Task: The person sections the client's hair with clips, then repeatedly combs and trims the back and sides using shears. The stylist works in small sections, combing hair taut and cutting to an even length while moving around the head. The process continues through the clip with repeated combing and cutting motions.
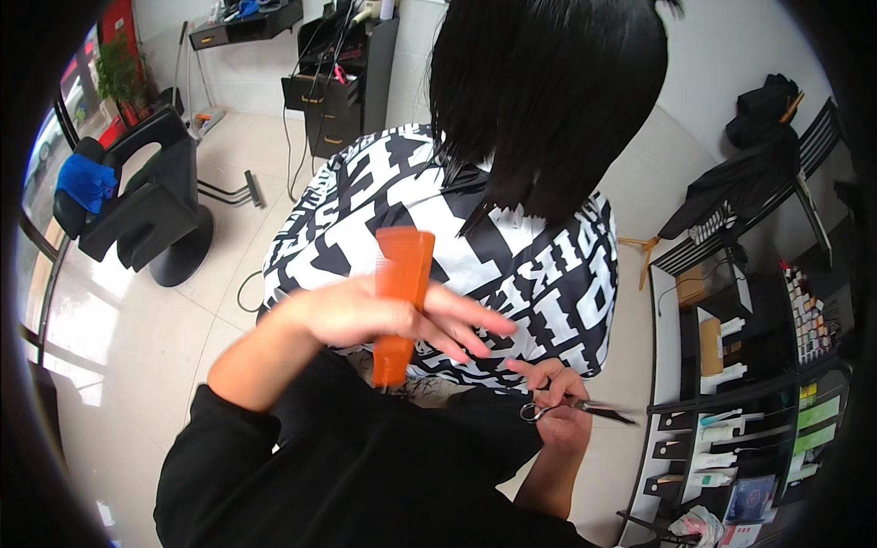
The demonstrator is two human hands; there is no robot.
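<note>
My left hand (pixel 356 309) pinches a wide orange comb (pixel 403 260) upright at the thumb, while its other fingers stretch out to the right; hand and comb are slightly blurred. To the right and lower, my right hand (pixel 565 422) holds a pair of scissors (pixel 607 410), blades pointing right and a finger ring showing on the left. Beyond both hands sits a person with straight black hair (pixel 548 100) hanging to the shoulders, its ends uneven at the back. A black-and-white lettered cape (pixel 457 219) covers that person. Neither hand touches the hair.
A black salon chair (pixel 151 201) with a blue cloth stands at left. Behind it are a wall shelf (pixel 247 29) and a black drawer cart (pixel 338 100) with hanging cords. Along the right, a shelf unit (pixel 667 438) carries tubes and boxes, below a rack with dark cloths (pixel 740 183).
</note>
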